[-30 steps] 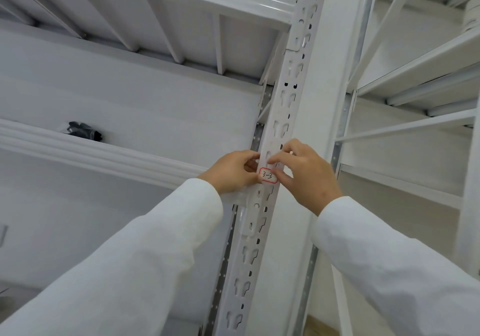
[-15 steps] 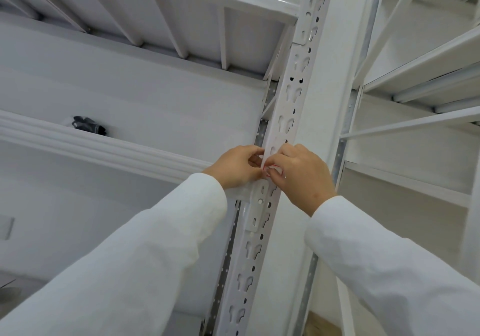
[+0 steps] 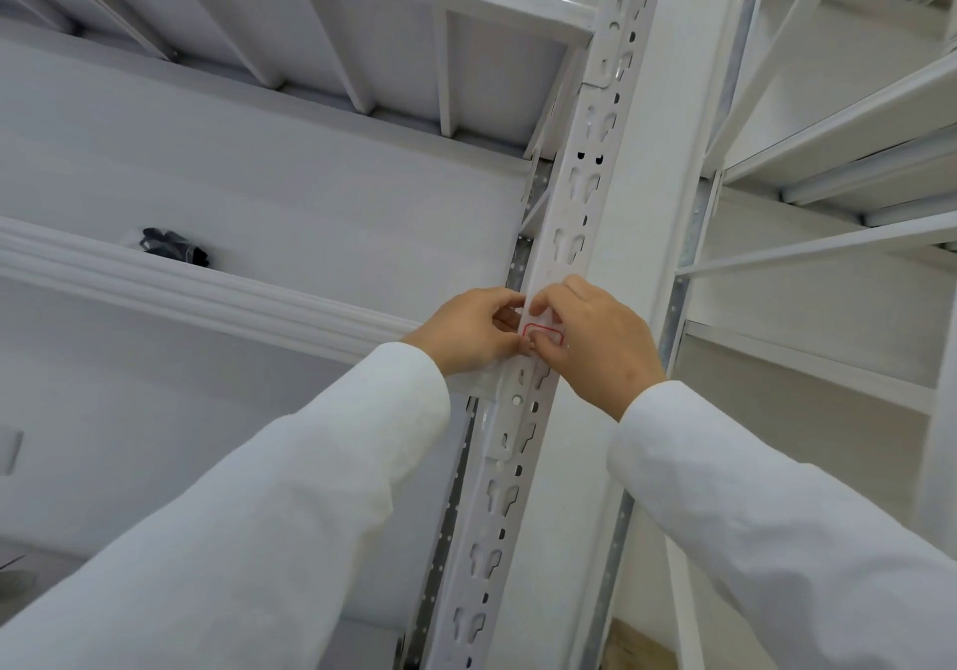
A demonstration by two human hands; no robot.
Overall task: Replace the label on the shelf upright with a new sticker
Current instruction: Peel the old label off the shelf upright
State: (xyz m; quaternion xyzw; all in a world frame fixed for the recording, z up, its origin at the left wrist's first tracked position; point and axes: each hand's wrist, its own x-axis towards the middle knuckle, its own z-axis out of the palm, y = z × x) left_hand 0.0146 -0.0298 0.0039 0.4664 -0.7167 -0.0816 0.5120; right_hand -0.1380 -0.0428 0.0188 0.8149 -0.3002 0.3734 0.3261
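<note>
- Leftmost, well to the left of the shelf upright [image 3: 569,234], a dark bundle [image 3: 173,246] lies on a shelf beam [image 3: 207,296]; it plays no part in this step.
- Just left of the upright, the left hand [image 3: 468,330] has its fingers curled, fingertips pinching at the left edge of the label.
- On the upright's slotted face sits the red-bordered label [image 3: 542,334], its long axis running across the post; whether it carries writing is not clear.
- Just right of the upright, the right hand [image 3: 595,338] has thumb and forefinger curled onto the label's lower and upper edges.
- Both hands touch the label; the right covers more of it, so pressing or peeling probably falls to that hand.
</note>
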